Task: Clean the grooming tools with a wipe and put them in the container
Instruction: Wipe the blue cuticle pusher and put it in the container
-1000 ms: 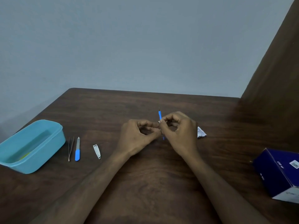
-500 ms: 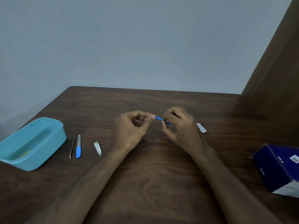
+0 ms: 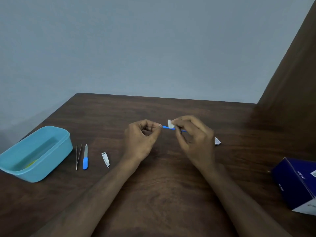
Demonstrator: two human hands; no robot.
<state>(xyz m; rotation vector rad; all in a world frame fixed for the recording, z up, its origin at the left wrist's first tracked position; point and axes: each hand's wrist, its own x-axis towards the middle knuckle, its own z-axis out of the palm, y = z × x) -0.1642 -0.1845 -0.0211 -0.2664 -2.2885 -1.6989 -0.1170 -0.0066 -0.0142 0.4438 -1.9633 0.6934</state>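
- Setting: a dark wooden table (image 3: 162,194) against a plain grey-blue wall.
- Tool being cleaned: a thin blue tool (image 3: 168,128), held level above the table between the two hands.
- Left hand (image 3: 142,139): fingers curled, thumb and forefinger pinching the tool's left end.
- Right hand (image 3: 193,139): fingers curled, pinching a small white wipe (image 3: 170,124) against the tool's shaft.
- Risk: the tool is slim and held only at its tip; a firm stroke of the wipe could pull it out of the left pinch and drop it.
- Outward, left of the left hand: nail clipper (image 3: 105,159), blue-handled file (image 3: 85,157) and tweezers (image 3: 78,156), not yet in the light-blue container (image 3: 56,151).
- Right of the right hand: a torn wrapper (image 3: 217,141) nearby; a dark blue box (image 3: 297,183) well apart.
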